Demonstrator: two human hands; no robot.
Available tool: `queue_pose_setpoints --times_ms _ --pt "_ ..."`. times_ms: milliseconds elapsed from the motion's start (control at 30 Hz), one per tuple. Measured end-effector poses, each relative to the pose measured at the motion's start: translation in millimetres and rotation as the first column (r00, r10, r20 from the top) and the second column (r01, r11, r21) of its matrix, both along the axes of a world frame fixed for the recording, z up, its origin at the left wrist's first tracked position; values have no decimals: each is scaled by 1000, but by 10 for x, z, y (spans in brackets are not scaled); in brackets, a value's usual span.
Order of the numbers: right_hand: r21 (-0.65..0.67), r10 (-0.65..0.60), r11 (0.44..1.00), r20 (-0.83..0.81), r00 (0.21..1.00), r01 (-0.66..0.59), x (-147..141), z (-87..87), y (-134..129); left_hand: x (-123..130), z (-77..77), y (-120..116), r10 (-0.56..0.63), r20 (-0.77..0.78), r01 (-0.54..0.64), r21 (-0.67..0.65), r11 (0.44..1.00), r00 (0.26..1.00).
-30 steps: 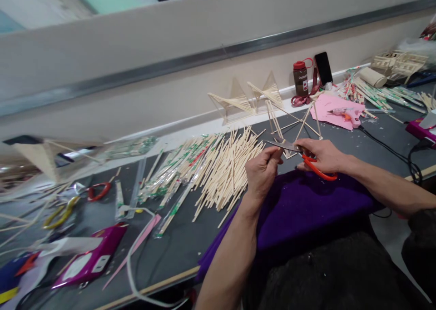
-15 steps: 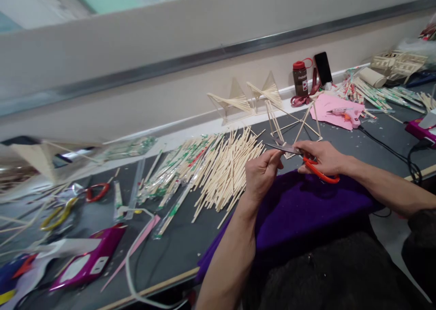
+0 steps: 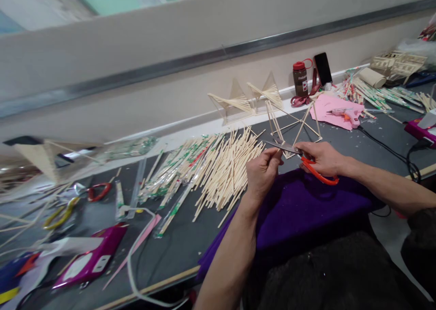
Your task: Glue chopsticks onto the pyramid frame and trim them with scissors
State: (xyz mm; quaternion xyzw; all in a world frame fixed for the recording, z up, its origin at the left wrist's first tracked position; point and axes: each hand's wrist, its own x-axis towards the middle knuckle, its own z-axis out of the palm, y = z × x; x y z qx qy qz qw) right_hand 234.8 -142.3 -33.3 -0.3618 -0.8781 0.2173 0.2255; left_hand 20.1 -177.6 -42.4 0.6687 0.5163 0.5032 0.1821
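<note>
My right hand (image 3: 323,157) grips scissors with orange-red handles (image 3: 319,173), their metal blades pointing left. Across the blades, my left hand (image 3: 261,170) is pinched closed; whatever lies between its fingertips is too small or hidden to make out. The blades pass just above those fingertips. Left of this hand spreads a loose pile of bare wooden chopsticks (image 3: 225,173). Behind the scissors stands an open frame of joined sticks (image 3: 301,120), its near part overlapped by the blades. A purple cloth (image 3: 313,210) drapes over my lap beneath both hands.
Wrapped chopsticks (image 3: 184,164) lie left of the pile. A pink glue gun (image 3: 349,115) rests on pink paper (image 3: 322,105), its cord running right. Two twisted stick models (image 3: 231,102) lean near the wall, beside a red-capped bottle (image 3: 300,80). Pliers (image 3: 63,213) and a magenta box (image 3: 90,260) sit left.
Hardly anything differs. The scissor blades look slightly further apart, with the right hand shifted a touch; the left hand stays pinched in almost the same place.
</note>
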Motion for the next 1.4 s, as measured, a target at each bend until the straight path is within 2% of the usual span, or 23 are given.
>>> queue_pose_setpoints --times_ms 100,233,433,733,867,1000,1300,1400 --pt "-8 -8 1000 -14 1000 7 -3 -14 22 8 1 20 44 62 -44 1 999 997" --pt "-38 -24 999 14 1000 25 -15 -37 43 -19 -37 43 58 -1 -58 11 998 998" --pt "1 -22 1000 -15 1000 22 -17 -59 34 -38 -54 25 27 -63 -20 107 994 998" --pt "19 17 1000 -64 998 -16 6 -59 39 -33 -9 -4 -6 -151 30 154 988 988" --pt "2 5 1000 -48 999 -5 11 -49 36 -36 2 -12 -27 -147 48 137 989 989" --pt "-20 15 1000 -57 998 -16 23 -29 25 -23 -15 -16 -4 -114 17 116 993 994" --pt "-5 -17 1000 -14 1000 17 11 -1 14 -2 -8 -3 19 -96 -11 85 996 995" --pt "12 -26 1000 -4 1000 26 5 -10 16 3 -25 11 25 -65 -23 35 999 998"
